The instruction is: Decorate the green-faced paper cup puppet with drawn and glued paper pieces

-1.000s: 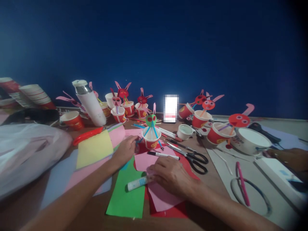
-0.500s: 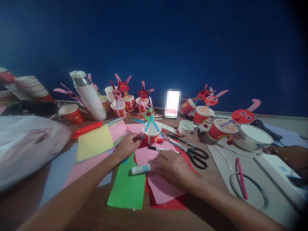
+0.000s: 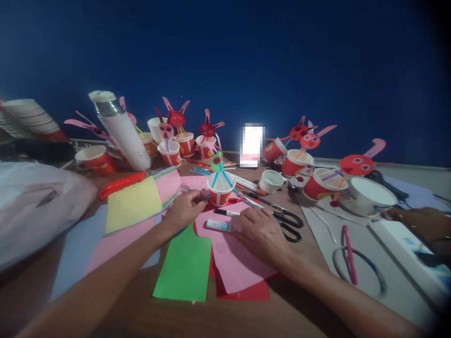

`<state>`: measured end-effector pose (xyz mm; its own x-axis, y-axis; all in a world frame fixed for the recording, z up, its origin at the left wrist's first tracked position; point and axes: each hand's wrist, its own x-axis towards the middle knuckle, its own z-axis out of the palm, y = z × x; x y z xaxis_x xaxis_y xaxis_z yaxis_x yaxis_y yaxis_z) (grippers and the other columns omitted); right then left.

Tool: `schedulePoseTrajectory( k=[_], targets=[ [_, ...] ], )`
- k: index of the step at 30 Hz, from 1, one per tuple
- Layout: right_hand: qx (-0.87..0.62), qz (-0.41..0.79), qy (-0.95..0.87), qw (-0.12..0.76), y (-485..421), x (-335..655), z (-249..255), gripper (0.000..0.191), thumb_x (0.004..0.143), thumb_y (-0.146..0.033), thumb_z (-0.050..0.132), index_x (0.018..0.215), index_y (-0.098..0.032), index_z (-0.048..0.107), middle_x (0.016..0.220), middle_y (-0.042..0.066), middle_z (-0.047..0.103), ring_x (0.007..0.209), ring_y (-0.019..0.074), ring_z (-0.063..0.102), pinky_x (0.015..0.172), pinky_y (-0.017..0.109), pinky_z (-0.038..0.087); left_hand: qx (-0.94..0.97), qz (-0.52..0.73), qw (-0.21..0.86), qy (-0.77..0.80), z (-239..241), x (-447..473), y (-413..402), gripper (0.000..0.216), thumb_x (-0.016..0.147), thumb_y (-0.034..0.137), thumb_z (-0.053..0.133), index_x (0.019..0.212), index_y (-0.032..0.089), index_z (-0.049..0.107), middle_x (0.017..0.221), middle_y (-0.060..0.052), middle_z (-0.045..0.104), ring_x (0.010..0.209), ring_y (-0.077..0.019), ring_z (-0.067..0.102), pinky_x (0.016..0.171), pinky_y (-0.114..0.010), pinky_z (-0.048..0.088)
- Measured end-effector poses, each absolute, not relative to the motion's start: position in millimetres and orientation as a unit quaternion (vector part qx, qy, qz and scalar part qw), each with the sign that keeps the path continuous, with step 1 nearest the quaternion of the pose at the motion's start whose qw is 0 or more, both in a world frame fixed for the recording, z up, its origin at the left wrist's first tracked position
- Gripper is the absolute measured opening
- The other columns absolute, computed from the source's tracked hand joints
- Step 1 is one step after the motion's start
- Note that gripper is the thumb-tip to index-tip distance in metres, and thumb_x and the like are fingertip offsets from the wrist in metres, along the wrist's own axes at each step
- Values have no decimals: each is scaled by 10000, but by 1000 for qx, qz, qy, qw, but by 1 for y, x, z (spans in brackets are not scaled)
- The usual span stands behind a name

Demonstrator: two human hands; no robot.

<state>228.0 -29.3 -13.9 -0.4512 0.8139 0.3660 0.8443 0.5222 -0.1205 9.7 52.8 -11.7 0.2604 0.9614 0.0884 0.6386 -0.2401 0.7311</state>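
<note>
My left hand [image 3: 185, 209] is closed in a pinch on something small I cannot make out, right beside a red paper cup [image 3: 220, 189] with blue straws and a green paper face. My right hand [image 3: 262, 233] lies on pink paper [image 3: 236, 263] and grips a white glue stick [image 3: 218, 226], which points left. A black marker [image 3: 227, 212] lies just beyond that hand. Green paper [image 3: 185, 267] and red paper [image 3: 246, 293] sit under and beside the pink sheet.
Black scissors [image 3: 287, 223] lie right of my right hand. Several red cups with paper animal faces [image 3: 296, 162], a white bottle [image 3: 120, 131], a white mug [image 3: 269, 180], a lit phone [image 3: 252, 145] and stacked cups [image 3: 31, 117] stand behind. Another person's hand [image 3: 419, 223] is at the right.
My right hand has slid forward with the glue stick, closer to the cup and marker. The left hand stays pinched by the cup. The view has tilted slightly.
</note>
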Motion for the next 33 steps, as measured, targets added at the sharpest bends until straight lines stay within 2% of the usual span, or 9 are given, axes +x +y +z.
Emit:
schedulePoseTrajectory(
  k=[2, 6, 10, 16, 22, 29, 33],
  targets=[
    [-451, -64, -867, 205, -33, 224, -10, 140, 847, -250, 516, 934, -209, 618, 832, 53, 603, 787, 178, 502, 729, 333, 292, 731, 280, 307, 541, -13, 10, 53, 181, 705, 327, 534, 739, 174, 623, 625, 3, 627, 517, -132, 530, 482, -231, 372],
    [-373, -71, -906, 186, -42, 216, -9, 129, 849, -152, 494, 808, -208, 603, 782, 23, 588, 729, 152, 471, 719, 331, 290, 710, 288, 355, 536, -16, 10, 52, 143, 712, 304, 537, 746, 169, 565, 533, 26, 573, 472, -128, 541, 436, -210, 377],
    [-356, -72, -916, 170, -45, 211, -16, 137, 846, -121, 492, 878, -209, 592, 786, 19, 575, 722, 150, 455, 743, 345, 297, 685, 302, 403, 526, -15, 11, 50, 133, 723, 283, 533, 788, 167, 523, 532, 34, 556, 462, -121, 553, 429, -200, 415],
    [-337, -84, -930, 118, -46, 210, -13, 162, 864, -129, 480, 964, -206, 583, 780, 24, 559, 726, 166, 446, 760, 372, 300, 658, 318, 452, 510, -10, 14, 48, 206, 714, 240, 546, 904, 157, 540, 598, 32, 565, 446, -89, 527, 410, -178, 415],
    [-321, -101, -939, 78, -49, 205, -5, 129, 872, -132, 466, 915, -177, 580, 778, 33, 563, 755, 185, 461, 768, 392, 297, 638, 324, 481, 506, -10, 14, 47, 209, 711, 231, 556, 903, 147, 555, 535, 44, 543, 428, -84, 508, 386, -164, 394],
    [-307, -113, -941, 89, -45, 202, -11, 139, 863, -115, 449, 811, -157, 571, 743, 36, 566, 706, 173, 464, 756, 380, 303, 629, 310, 500, 509, -12, 12, 47, 207, 740, 240, 511, 921, 143, 538, 515, 43, 548, 409, -94, 516, 391, -186, 416],
    [-364, -37, -915, 169, -41, 201, -12, 172, 846, -162, 463, 714, -172, 573, 693, 27, 576, 671, 152, 478, 713, 346, 313, 625, 307, 502, 514, -12, 9, 48, 193, 768, 243, 451, 896, 137, 549, 504, 37, 552, 390, -95, 514, 397, -194, 417]
  ],
)
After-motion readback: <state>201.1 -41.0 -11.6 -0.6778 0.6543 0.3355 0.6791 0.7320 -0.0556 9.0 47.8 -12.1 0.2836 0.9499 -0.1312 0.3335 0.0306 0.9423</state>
